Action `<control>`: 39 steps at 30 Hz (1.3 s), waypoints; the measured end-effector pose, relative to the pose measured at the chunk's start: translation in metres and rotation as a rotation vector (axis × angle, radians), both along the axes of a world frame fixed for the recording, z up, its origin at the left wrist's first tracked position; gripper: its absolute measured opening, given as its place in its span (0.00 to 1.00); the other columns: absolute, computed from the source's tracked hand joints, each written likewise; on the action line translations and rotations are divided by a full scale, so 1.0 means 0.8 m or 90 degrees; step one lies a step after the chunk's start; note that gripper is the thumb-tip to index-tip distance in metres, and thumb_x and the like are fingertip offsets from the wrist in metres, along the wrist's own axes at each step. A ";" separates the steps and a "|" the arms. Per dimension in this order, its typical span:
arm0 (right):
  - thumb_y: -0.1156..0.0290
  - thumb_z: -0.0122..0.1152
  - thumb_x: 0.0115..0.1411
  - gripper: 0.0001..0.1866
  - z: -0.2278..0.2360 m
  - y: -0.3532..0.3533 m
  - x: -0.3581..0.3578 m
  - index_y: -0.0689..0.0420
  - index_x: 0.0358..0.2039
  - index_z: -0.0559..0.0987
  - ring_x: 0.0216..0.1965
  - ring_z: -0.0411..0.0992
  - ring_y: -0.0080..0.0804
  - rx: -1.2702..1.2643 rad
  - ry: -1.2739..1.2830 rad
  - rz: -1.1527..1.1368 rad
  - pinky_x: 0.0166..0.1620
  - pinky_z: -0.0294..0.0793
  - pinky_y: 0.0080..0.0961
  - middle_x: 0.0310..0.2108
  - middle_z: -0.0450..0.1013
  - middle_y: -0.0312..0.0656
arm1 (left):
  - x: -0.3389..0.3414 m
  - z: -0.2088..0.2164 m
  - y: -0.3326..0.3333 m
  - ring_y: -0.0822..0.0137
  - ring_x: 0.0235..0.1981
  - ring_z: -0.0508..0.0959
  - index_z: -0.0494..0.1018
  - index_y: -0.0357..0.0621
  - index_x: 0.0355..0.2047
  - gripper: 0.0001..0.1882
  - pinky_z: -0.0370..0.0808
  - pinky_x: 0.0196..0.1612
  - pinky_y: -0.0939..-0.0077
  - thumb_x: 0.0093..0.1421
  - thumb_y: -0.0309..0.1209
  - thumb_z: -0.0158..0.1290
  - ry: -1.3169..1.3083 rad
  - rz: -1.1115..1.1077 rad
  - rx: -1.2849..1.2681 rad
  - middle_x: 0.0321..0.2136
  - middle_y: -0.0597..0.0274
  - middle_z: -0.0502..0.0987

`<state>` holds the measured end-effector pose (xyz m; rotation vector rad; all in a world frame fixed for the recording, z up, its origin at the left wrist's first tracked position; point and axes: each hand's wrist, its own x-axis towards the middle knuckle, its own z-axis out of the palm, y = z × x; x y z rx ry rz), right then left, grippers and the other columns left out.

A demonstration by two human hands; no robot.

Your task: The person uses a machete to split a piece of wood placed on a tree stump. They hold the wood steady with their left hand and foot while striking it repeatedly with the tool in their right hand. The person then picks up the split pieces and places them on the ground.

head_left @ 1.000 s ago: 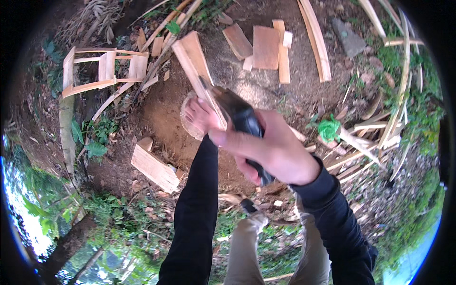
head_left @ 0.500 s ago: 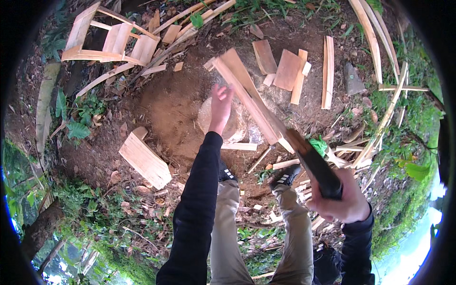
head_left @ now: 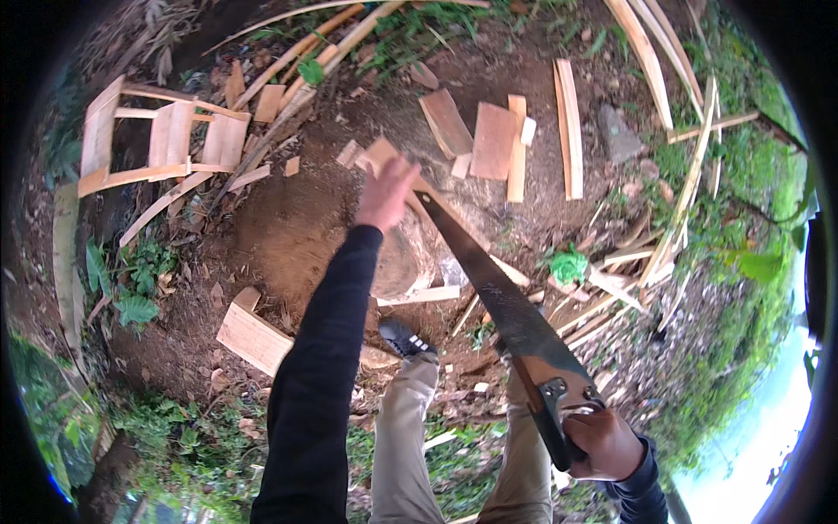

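My right hand (head_left: pixel 604 444) is closed round the handle of a handsaw (head_left: pixel 491 286) with a long, dark blade. The blade slants up and left, its tip close to my left hand (head_left: pixel 384 194). Fingers outstretched, that left hand lies over the upper end of a pale wooden board (head_left: pixel 377 150); how firmly it touches cannot be made out. The board runs down to the right, partly behind the blade, above a round chopping stump (head_left: pixel 397 262). A small wood block (head_left: pixel 349 154) is just left of the board's upper end.
Several flat wood pieces (head_left: pixel 493 140) lie beyond the stump. A slatted wooden frame (head_left: pixel 170 138) stands at far left, with a thick wood piece (head_left: pixel 253 336) nearer. Long strips (head_left: pixel 646 65) and a green bundle (head_left: pixel 568 265) are at right. My shoe (head_left: pixel 403 336) is below the stump.
My left hand has moved onto the board's upper end. The saw has dropped lower and turned to show its blade's broad side. My view has shifted slightly.
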<state>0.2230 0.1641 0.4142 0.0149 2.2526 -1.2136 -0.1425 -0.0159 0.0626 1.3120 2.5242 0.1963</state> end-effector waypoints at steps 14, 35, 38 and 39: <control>0.72 0.70 0.44 0.12 -0.047 -0.060 0.278 0.57 0.20 0.72 0.13 0.65 0.20 0.100 -0.234 -0.877 0.20 0.65 0.21 0.13 0.67 0.32 | 0.075 -0.101 0.076 0.58 0.62 0.63 0.65 0.46 0.59 0.34 0.59 0.63 0.42 0.51 0.30 0.62 0.069 -0.227 -0.147 0.58 0.56 0.64; 0.74 0.66 0.50 0.09 0.040 0.000 0.287 0.58 0.20 0.72 0.13 0.65 0.17 -0.166 -0.171 -0.918 0.18 0.64 0.19 0.12 0.67 0.32 | 0.135 0.285 0.091 0.60 0.31 0.80 0.74 0.43 0.40 0.12 0.79 0.24 0.66 0.55 0.27 0.55 0.274 -0.177 0.007 0.42 0.56 0.75; 0.76 0.65 0.54 0.10 0.103 0.019 0.228 0.58 0.22 0.71 0.18 0.68 0.18 -0.272 -0.096 -0.890 0.21 0.67 0.19 0.16 0.70 0.32 | 0.206 0.435 0.084 0.63 0.27 0.81 0.76 0.45 0.36 0.09 0.78 0.24 0.70 0.54 0.28 0.57 0.139 -0.101 -0.007 0.33 0.59 0.78; 0.74 0.66 0.56 0.10 0.119 0.026 0.211 0.59 0.24 0.73 0.20 0.70 0.18 -0.266 -0.007 -0.834 0.24 0.68 0.18 0.19 0.72 0.33 | 0.226 0.475 0.093 0.63 0.26 0.81 0.76 0.45 0.35 0.08 0.78 0.25 0.70 0.54 0.29 0.58 0.061 -0.093 -0.012 0.30 0.59 0.79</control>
